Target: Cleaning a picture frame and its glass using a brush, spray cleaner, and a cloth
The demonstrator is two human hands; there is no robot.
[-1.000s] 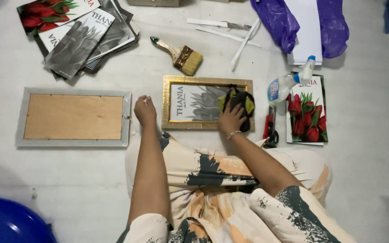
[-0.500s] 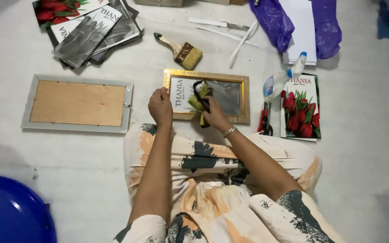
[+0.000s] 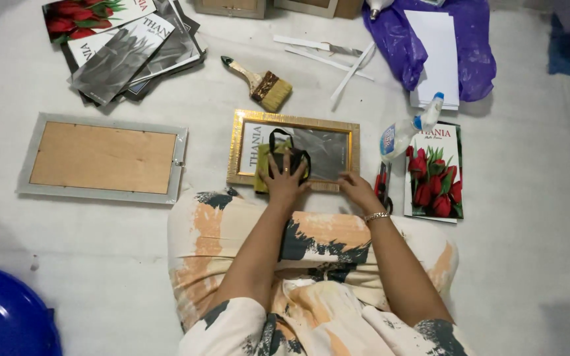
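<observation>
- White cloth covers the floor where the person sits, patterned fabric over the knees, all the work spread out in front.
- At the centre lies the gold frame [image 3: 293, 149], flat, with glass over a grey print; every place below is told from it.
- On its lower left part the left hand [image 3: 285, 179] presses down flat, fingers spread, on a yellow-green cloth [image 3: 263, 170] with a black strap looped above it. The hand holds the cloth against the glass rather than closing round it.
- At the frame's lower right corner the right hand [image 3: 357, 191] rests with fingertips on the gold edge, fingers loosely curved and holding nothing; a bracelet shows at the wrist.
- Half a second ago the right hand worked the cloth mid-glass while the left steadied the left edge; now the cloth has passed to the left hand and the right does the steadying. I judge the wiping of the glass is carrying on, moved to its left part.
- Just right of the frame lie a spray bottle [image 3: 405, 132] and a tulip print [image 3: 437, 173].
- Above the frame lies a paintbrush [image 3: 262, 83].
- Well to its left lies a silver frame [image 3: 103, 158], back side up.
- Up and left sits a stack of prints [image 3: 123, 46].
</observation>
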